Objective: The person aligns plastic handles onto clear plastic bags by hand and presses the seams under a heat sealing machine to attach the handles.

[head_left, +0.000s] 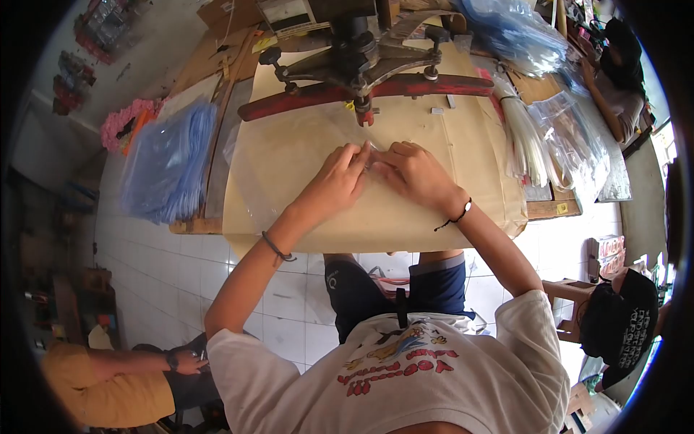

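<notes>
My left hand (338, 175) and my right hand (421, 173) meet over the brown paper-covered worktop (470, 202). Their fingertips are pinched close together at the edge of a clear plastic sheet (271, 163), which spreads flat to the left and is hard to make out against the paper. Both hands appear closed on this plastic; the exact spot between the fingers is partly hidden. Just beyond the fingertips is the red tip (366, 118) of a dark metal press (354, 65). A long red bar (441, 84) crosses under its arms.
Stacked bluish plastic bags (170, 163) lie on the left and more plastic (517, 36) at the back right. A bundle of whitish strips (522, 134) and clear bags (571, 137) lie right. People sit at lower left (108, 383), lower right (618, 325) and upper right (618, 87).
</notes>
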### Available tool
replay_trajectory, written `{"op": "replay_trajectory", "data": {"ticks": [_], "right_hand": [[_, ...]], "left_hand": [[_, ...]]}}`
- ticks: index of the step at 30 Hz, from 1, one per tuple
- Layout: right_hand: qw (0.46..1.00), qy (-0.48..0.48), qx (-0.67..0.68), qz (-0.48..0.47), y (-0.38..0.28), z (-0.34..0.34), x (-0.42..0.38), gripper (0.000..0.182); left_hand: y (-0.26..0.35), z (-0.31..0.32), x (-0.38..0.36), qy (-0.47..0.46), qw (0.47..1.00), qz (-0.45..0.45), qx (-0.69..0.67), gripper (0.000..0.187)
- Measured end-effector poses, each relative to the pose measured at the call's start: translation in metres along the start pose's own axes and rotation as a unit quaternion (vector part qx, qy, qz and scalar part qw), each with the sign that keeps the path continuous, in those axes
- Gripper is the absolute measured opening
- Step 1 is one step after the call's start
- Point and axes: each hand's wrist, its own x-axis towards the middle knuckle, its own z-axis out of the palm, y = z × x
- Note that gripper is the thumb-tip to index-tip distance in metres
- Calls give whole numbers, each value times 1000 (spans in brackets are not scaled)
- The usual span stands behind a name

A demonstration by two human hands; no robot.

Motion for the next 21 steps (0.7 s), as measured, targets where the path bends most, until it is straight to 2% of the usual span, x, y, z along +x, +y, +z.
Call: {"op": "replay_trajectory", "data": {"ticks": [5,9,14,21], "right_hand": [[996,55,41,52,6,12,2,18],[994,42,56,88,6,12,3,16],[982,41,129,128,4,11,6,15],[987,29,83,132,3,11,7,19]], "left_hand": [[6,-4,-1,-10,999,-25,48,61],[5,1,-2,23,998,-19,58,61],[9,-6,-3,1,995,-17,96,60],[13,-5,0,-21,991,-44,125,59]]}}
